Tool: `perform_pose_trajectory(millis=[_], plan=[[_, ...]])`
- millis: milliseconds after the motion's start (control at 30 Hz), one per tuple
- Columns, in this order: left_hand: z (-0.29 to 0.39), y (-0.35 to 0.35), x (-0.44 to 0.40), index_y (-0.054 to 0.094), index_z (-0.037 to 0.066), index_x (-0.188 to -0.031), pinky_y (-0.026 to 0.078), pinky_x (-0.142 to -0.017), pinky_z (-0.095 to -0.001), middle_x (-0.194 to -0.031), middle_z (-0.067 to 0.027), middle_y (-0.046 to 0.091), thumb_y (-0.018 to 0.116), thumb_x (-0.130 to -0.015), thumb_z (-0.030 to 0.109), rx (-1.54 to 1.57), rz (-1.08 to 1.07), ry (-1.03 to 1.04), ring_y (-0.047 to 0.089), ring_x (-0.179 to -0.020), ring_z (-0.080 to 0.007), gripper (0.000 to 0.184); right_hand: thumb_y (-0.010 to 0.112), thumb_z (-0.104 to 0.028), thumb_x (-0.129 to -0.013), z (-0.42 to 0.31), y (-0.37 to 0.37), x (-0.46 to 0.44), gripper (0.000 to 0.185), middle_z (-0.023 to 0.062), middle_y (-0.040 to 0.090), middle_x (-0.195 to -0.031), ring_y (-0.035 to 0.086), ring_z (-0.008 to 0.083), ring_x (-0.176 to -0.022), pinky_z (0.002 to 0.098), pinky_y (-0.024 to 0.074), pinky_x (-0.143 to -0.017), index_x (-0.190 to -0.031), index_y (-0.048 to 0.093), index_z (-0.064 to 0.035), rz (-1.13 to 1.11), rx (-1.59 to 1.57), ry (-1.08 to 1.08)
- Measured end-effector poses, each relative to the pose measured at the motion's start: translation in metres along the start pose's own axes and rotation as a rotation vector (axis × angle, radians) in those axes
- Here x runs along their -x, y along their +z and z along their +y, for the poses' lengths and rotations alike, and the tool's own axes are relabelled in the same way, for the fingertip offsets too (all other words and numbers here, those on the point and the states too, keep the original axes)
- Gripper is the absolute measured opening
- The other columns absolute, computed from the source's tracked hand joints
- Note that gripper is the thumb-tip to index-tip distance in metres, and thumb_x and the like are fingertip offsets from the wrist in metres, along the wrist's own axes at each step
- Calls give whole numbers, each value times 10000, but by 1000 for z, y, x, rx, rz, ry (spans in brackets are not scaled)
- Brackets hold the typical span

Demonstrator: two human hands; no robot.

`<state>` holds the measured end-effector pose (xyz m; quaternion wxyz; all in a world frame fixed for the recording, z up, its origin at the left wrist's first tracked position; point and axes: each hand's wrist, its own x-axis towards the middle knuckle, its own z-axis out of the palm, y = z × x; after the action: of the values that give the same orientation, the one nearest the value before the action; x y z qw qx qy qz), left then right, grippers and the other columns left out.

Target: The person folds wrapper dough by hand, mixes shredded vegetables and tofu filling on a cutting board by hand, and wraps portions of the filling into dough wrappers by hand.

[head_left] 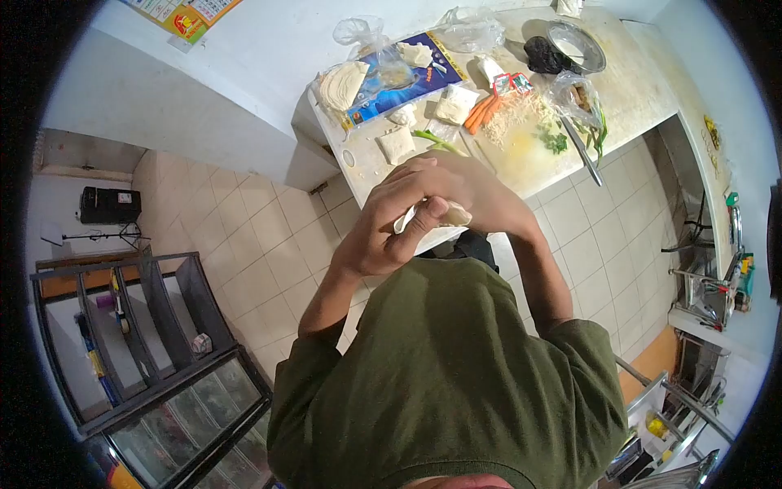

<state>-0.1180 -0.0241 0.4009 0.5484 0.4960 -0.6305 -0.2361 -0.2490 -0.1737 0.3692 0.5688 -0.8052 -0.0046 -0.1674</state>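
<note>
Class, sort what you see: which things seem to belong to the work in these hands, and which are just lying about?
Likely part of the work:
pale sheet between left hand and right hand
stack of sheets
flat pale parcel
carrots
pale shreds
knife

Probably just lying about:
black case
wall poster

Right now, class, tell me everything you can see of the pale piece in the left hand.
The pale piece is off-white, thin and dough-like, with curved edges that suggest folding. The left hand holds it up in front of the green shirt, thumb across its middle. The right hand is close beside it; contact is unclear. Much of it is hidden.
</note>
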Motion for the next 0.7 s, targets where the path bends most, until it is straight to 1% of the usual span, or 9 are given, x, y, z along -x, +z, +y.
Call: perform_pose_trajectory(millis=[67,133,200,267,367,433,533,633,700], plan=[[-6,-2,0,683,56,-1101,388,-1121,-495,-1074,-86,708,673,-966,242,-66,-72,102,637,-1107,-297,230,742,-96,-802,-5,-1,4,489,156,703,-1136,669,243,-1065,378,509,-956,-1261,608,5,-1,-20,26],[-1,-1,-4,700,76,-1099,407,-1096,-499,-1082,-78,701,682,-954,297,-118,-91,158,639,-1098,-305,265,740,-103,-794,-6,0,6,502,152,702,-1133,668,245,-1066,380,510,-955,-1266,603,5,8,-45,65],[2,3,-5,714,96,-1078,428,-1076,-505,-1075,-66,707,711,-918,394,-166,-79,209,649,-1097,-304,338,738,-94,-784,1,0,8,504,149,701,-1136,665,234,-1069,377,511,-955,-1259,603,4,-10,-39,13],[1,12,-5,727,116,-1036,452,-1060,-512,-1055,-52,726,758,-857,532,-210,-34,256,668,-1104,-295,454,737,-87,-776,7,2,10,499,146,699,-1139,661,223,-1070,373,512,-955,-1248,603,3,-19,-81,-6],[-8,10,-2,746,146,-1027,462,-1057,-499,-1042,-49,736,830,-773,490,-260,-98,266,682,-1098,-289,436,733,-81,-770,8,2,13,483,142,697,-1141,653,205,-1069,366,513,-954,-1229,605,2,-18,-179,19],[-13,14,0,755,148,-1024,461,-1064,-500,-1041,-38,749,820,-785,463,-267,-80,303,690,-1101,-286,400,728,-78,-770,2,2,15,473,140,697,-1138,648,194,-1068,360,514,-953,-1220,605,1,-14,-198,49],[-13,21,-2,769,165,-1011,448,-1087,-504,-1062,-18,767,784,-836,397,-301,-59,336,698,-1118,-272,291,727,-84,-754,0,0,19,488,141,692,-1140,650,212,-1070,371,513,-957,-1218,603,2,15,-207,27],[-7,23,-3,775,197,-1001,398,-1140,-517,-1108,1,771,774,-858,340,-338,-75,318,683,-1173,-249,202,742,-118,-732,7,-2,18,527,159,675,-1155,652,265,-1074,391,506,-956,-1223,596,8,40,-132,-57],[-2,25,-3,774,216,-998,347,-1180,-526,-1131,8,770,784,-848,326,-366,-100,288,667,-1214,-235,186,749,-148,-729,-5,-5,23,546,174,655,-1175,643,310,-1075,409,498,-957,-1226,590,12,66,-145,30]])
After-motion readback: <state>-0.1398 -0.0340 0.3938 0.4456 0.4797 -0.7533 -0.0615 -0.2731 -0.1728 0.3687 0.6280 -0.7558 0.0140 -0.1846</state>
